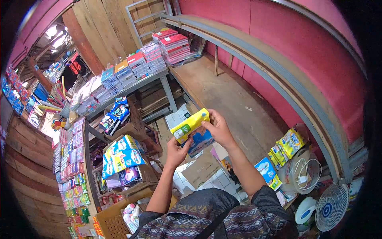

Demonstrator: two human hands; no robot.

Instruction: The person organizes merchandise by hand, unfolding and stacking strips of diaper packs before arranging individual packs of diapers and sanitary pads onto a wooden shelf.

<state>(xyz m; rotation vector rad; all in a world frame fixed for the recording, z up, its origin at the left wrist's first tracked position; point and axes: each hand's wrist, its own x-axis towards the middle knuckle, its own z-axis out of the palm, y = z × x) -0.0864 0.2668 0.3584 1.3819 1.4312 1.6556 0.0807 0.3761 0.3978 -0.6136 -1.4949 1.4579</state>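
Both my hands hold a yellow and blue diaper pack (193, 129) in front of me, tilted, with a green patch marked S near its left end. My left hand (178, 152) grips its lower left edge, thumb on the front. My right hand (218, 128) has the upper right corner between thumb and fingers. Similar yellow and blue packs (124, 156) lie in a heap on a wooden shelf to the left. A blue and yellow pack (268, 173) rests at the right, by several yellow packs (287, 146).
Stacks of books (175, 46) stand at the far end of a long wooden shelf (227, 89). Below my hands lies a cardboard sheet (201, 171) on white tiles. A brown basket (113, 218) stands at lower left, a white fan (332, 207) at lower right. Small packets (71, 175) line the left counter.
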